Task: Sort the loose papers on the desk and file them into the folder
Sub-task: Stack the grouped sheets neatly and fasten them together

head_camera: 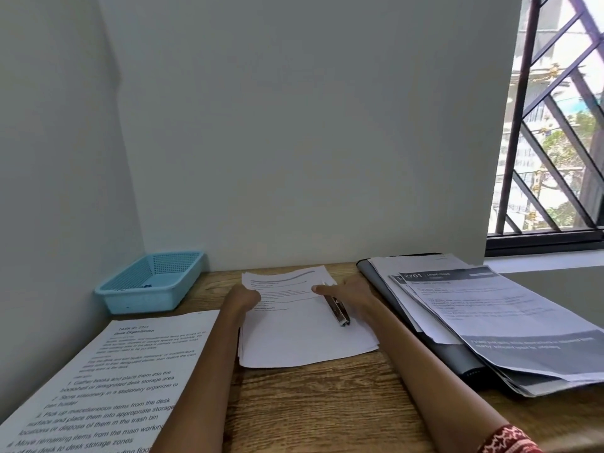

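Observation:
A stack of white printed papers (pixel 304 335) lies in the middle of the wooden desk (pixel 327 410). My left hand (pixel 243 299) grips the stack's left edge near its far corner. My right hand (pixel 351 294) rests on the stack's far right part and holds a silver and black stapler (pixel 338 310), which lies slanted on the top sheet. A black folder (pixel 457 358) lies at the right, mostly covered by a second pile of printed papers (pixel 490 318) with a dark header.
A light blue mesh basket (pixel 153 282) stands at the back left corner against the wall. A large printed instruction sheet (pixel 108 387) covers the front left of the desk. A barred window (pixel 555 125) is at the right.

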`<state>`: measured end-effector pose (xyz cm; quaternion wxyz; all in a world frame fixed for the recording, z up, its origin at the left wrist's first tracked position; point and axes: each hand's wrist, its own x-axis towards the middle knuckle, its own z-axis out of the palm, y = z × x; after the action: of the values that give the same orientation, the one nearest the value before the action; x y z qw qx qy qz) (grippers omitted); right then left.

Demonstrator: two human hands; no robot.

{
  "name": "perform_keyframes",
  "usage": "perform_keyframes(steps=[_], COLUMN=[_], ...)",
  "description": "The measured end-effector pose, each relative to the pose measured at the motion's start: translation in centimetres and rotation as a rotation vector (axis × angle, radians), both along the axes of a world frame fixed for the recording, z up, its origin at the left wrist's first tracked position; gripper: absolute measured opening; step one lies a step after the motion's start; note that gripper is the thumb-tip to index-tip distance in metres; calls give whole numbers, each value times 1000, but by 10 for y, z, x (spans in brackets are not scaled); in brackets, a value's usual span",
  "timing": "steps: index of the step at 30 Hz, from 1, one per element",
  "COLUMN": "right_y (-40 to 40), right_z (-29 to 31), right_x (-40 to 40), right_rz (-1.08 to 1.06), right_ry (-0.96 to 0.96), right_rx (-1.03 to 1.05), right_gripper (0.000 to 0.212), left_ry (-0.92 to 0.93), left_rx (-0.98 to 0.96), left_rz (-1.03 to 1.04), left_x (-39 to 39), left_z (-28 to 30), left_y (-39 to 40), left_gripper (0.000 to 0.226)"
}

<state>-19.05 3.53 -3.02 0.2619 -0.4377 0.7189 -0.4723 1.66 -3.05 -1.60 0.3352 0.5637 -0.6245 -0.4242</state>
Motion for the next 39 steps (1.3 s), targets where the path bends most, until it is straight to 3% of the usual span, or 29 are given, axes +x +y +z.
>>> perform_keyframes(steps=[5,9,14,19,22,28,31,34,35,39], right_y=[-2,-4,-2,-2,3,2,1,14,18,20], right_z=[-4,-4,-5,-8,-3,-10,4,26,30,21], right_x=[2,7,10,9,6,-8,-7,7,11,11], right_rz=[15,62,15,-140,-285,-287,-213,-25,47,188], right_ry=[-38,120,288,470,628,818,643,-31,-151,-349], right_rx=[-40,4,-63,-72,-71,225,7,-384,-412,-487], right_gripper=[63,63,63,57,40,26,23,33,33,43], left_ry=[37,115,138,132,225,400,448,526,561,656], left_rx=[39,131,131,-41,-180,-323,-366,-382,-373,-349], left_rz=[9,-53,-53,-22,29,71,26,-31,-56,-118], left_x=[0,-5,-9,-9,-2,7,9,11,12,17], left_z=[1,9,3,-5,3,12,17,18,18,19], left_y=[3,11,7,8,4,1,6,10,12,25], left_gripper=[38,50,36,35,34,34,36,39,39,35])
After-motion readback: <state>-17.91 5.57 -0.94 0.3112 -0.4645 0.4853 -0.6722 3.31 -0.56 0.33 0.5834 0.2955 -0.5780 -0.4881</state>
